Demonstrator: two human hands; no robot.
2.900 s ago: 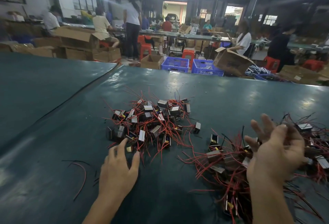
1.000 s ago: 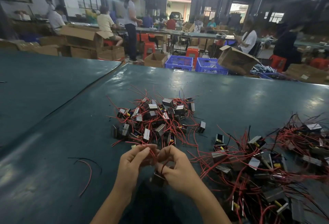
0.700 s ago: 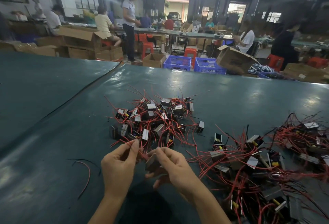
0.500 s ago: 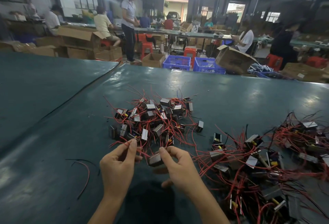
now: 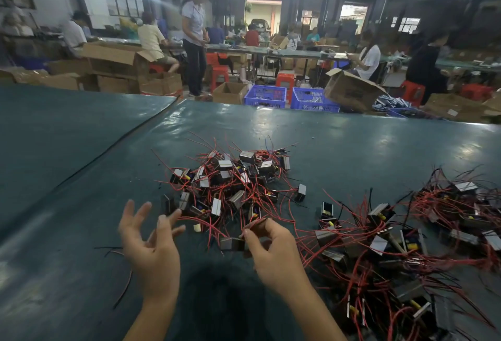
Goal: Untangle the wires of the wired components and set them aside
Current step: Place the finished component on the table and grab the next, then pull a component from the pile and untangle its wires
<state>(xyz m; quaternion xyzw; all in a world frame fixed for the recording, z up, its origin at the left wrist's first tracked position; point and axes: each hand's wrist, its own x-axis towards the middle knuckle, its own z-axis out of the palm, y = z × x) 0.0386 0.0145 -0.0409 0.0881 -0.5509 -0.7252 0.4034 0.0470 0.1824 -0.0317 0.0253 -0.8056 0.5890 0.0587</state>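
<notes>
— Where is the piece you're working on?

— In my right hand [image 5: 273,255]. Thumb and forefinger pinch one wired component [image 5: 232,243] by its block, low over the table [image 5: 81,205] and just in front of the set-aside pile [image 5: 233,183]. My left hand [image 5: 151,245] is spread wide with the fingers straight, holding nothing I can make out.

— How will it handle?

— Light, I judge: a hard little block that gives a sure hold. Its red leads [image 5: 208,228] look thin and springy and likely to snag. I'd grip the block and never tug the wire.

— Anything in the way?

— The tangled heap [image 5: 379,248] lies just to the right, with strands reaching toward my wrist, and they could catch. A loose wire [image 5: 123,286] lies to the left, well apart from both piles.
</notes>
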